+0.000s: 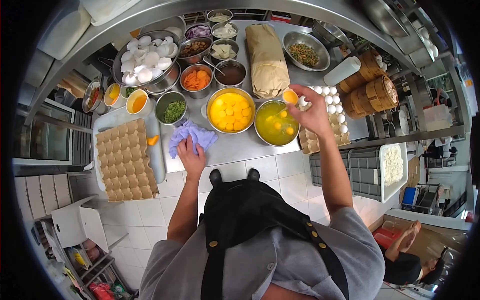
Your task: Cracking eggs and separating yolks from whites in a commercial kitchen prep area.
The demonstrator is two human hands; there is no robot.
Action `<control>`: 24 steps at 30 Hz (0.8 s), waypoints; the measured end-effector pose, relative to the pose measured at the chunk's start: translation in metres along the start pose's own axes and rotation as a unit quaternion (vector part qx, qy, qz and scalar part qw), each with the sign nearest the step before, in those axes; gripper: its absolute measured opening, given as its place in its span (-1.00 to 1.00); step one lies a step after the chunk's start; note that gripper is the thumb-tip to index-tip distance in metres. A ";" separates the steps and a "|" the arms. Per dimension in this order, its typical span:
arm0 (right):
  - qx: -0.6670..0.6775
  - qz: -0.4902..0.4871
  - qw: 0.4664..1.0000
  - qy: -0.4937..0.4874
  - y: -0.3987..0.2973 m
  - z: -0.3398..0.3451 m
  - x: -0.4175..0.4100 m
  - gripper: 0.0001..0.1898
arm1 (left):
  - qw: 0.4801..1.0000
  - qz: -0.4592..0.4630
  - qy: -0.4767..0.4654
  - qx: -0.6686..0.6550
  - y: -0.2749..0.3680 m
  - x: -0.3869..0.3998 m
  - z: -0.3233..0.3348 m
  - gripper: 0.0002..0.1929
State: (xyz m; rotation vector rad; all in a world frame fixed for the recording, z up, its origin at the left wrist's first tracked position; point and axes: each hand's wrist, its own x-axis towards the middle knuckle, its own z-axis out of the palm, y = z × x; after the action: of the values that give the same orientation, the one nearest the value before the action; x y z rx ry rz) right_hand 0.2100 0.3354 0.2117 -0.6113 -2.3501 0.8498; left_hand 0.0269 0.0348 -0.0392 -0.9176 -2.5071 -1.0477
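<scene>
My right hand [309, 110] holds an eggshell half with a yolk [290, 97] in it, above the right rim of a metal bowl of egg whites [272, 131]. A strand of white hangs down into that bowl, where several yolks also lie. My left hand [192, 155] rests on a crumpled purple cloth [197, 135] on the steel counter; whether its fingers grip the cloth is unclear. Between the hands stands a metal bowl full of egg yolks [230, 112]. Beyond my right hand, white eggs [329, 99] sit in a cardboard egg tray [309, 141].
Eggshells heap in a large bowl [150, 60] at the back left. Metal pots of sliced carrot [196, 79], chopped greens [174, 111] and brown sauce [230, 73] stand nearby. An empty egg tray [127, 161] lies left. Bamboo steamers [371, 93] stand right. Another person [405, 258] is at lower right.
</scene>
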 end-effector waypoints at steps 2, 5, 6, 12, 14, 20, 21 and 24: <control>-0.029 -0.018 0.999 -0.026 0.004 0.001 0.003 -0.61 | 1.000 -0.002 0.003 0.004 -0.001 -0.001 0.000 -0.56; 0.001 0.090 0.995 -0.043 0.058 0.031 -0.024 -0.60 | 1.000 0.009 -0.004 -0.001 0.003 -0.001 -0.001 -0.56; 0.006 0.088 0.996 -0.021 0.057 0.039 -0.030 -0.59 | 1.000 0.008 -0.003 0.001 0.002 0.000 -0.002 -0.55; -0.048 0.046 0.997 -0.027 0.018 0.005 -0.021 -0.59 | 1.000 -0.004 -0.001 0.006 0.002 -0.001 -0.001 -0.56; -0.053 0.013 0.998 -0.019 0.011 0.005 -0.020 -0.60 | 1.000 -0.006 -0.001 0.010 0.000 -0.003 -0.003 -0.56; -0.022 0.064 0.997 -0.024 0.068 0.043 -0.050 -0.59 | 1.000 -0.005 -0.010 -0.006 0.004 0.005 -0.002 -0.55; 0.000 0.077 0.997 -0.008 0.063 0.043 -0.052 -0.59 | 1.000 -0.007 -0.010 -0.005 0.003 0.003 -0.003 -0.55; -0.035 0.031 0.998 -0.037 0.031 0.020 -0.033 -0.59 | 1.000 -0.012 -0.006 -0.003 0.000 -0.001 -0.003 -0.55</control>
State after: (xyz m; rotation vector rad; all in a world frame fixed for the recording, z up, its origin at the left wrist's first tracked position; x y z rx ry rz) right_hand 0.2283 0.3292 0.1667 -0.6959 -2.4468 0.8330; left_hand 0.0280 0.0320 -0.0372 -0.9008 -2.5319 -1.0620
